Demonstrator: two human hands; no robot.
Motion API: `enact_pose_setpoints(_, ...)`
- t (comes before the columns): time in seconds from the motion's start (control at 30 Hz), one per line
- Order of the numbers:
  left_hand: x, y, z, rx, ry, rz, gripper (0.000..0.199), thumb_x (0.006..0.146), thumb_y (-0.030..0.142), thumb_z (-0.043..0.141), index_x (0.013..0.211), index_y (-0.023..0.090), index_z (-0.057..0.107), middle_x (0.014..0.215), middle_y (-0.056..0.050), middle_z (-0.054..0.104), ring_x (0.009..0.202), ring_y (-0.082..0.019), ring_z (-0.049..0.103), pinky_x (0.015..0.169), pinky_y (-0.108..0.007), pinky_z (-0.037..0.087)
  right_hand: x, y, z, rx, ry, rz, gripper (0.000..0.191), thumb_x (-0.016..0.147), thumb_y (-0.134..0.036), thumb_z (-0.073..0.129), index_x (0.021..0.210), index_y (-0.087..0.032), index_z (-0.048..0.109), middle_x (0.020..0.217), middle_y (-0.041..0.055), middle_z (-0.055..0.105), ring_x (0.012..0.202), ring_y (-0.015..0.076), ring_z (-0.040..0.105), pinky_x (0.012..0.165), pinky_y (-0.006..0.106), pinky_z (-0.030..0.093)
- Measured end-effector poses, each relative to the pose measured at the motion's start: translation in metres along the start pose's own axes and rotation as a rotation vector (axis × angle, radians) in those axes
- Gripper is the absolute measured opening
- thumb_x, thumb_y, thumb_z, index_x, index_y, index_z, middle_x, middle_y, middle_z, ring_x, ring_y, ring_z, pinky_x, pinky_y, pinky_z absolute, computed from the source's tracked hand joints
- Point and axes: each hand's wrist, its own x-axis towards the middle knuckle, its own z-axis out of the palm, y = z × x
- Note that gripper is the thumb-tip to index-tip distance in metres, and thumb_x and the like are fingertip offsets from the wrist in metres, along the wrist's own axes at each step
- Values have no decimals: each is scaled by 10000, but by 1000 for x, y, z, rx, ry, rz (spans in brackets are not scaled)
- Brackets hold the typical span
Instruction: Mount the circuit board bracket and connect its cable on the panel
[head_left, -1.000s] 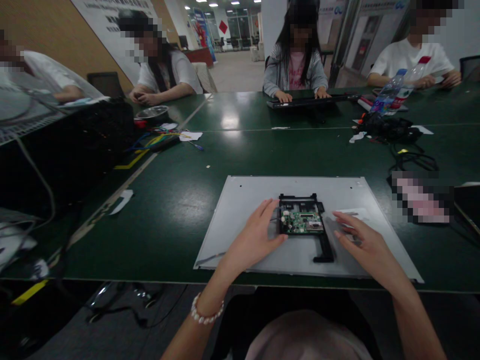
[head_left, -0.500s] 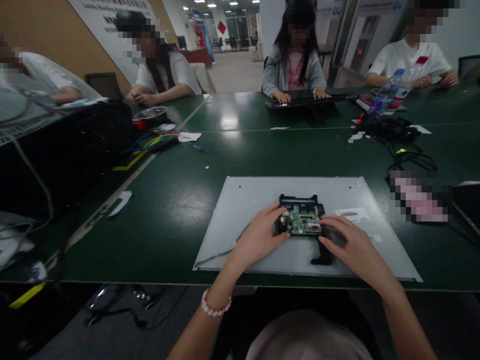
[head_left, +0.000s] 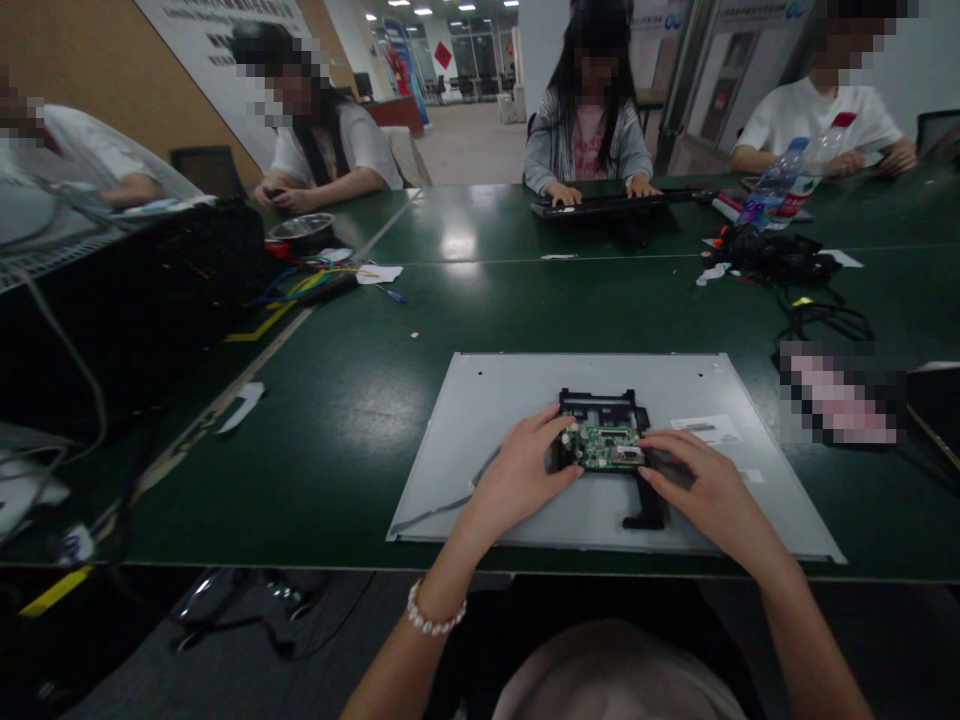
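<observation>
A green circuit board lies on a black plastic bracket, over the middle of a flat grey metal panel. My left hand grips the board's left end between thumb and fingers. At its right end, my right hand holds the edge with thumb and fingertips. The bracket shows behind the board and sticks out toward me at the lower right. From under my left hand a thin grey cable runs to the panel's left edge. White labels are stuck on the panel's right side.
The panel rests on a green table. A pixelated pink object and black cables lie to the right, with bottles beyond. Black equipment and coloured wires stand left. Several people sit across the table, one at a keyboard.
Almost nothing differs. My left forearm has shifted slightly to the right; both hands stay at the ends of the circuit board.
</observation>
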Motion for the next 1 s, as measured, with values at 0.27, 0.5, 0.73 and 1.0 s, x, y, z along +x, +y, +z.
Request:
enact_pose_setpoints(0.27, -2, -2, 0, -1, 2, -9, 604, 779, 294, 715, 1348, 229, 525, 1461, -121, 470, 1341, -297, 453, 1127, -498, 356, 2, 1, -1, -1, 2, 7, 239, 892, -372, 582, 1086, -259, 664, 1162, 71, 666, 1084, 246, 625, 941, 435, 523)
enact_pose_setpoints(0.5, -5, -7, -11, -43, 25, -47, 589, 845, 354, 635, 1399, 231, 478, 1492, -122, 433, 1374, -281, 417, 1149, -503, 326, 10, 2, 5, -13, 102, 48, 295, 942, -407, 493, 1154, -258, 633, 1224, 84, 633, 1112, 248, 606, 892, 434, 542)
enact_pose_setpoints(0.73, -27, -60, -96, 209, 232, -200, 462, 918, 420, 519, 1299, 161, 552, 1395, -96, 539, 1359, -266, 431, 1169, -407, 296, 10, -9, 19, -128, 87, -21, 375, 944, -434, 479, 1280, -291, 562, 1427, 83, 495, 1307, 268, 483, 1113, 507, 374)
enact_pose_setpoints(1.0, -87, -171, -225, 408, 461, -632, 483, 922, 426, 508, 1235, 59, 517, 1395, -85, 518, 1362, -359, 371, 1170, -491, 228, 1, -35, 31, -136, 61, 1, 377, 963, -451, 430, 1274, -279, 556, 1420, 75, 502, 1319, 268, 471, 1132, 490, 352)
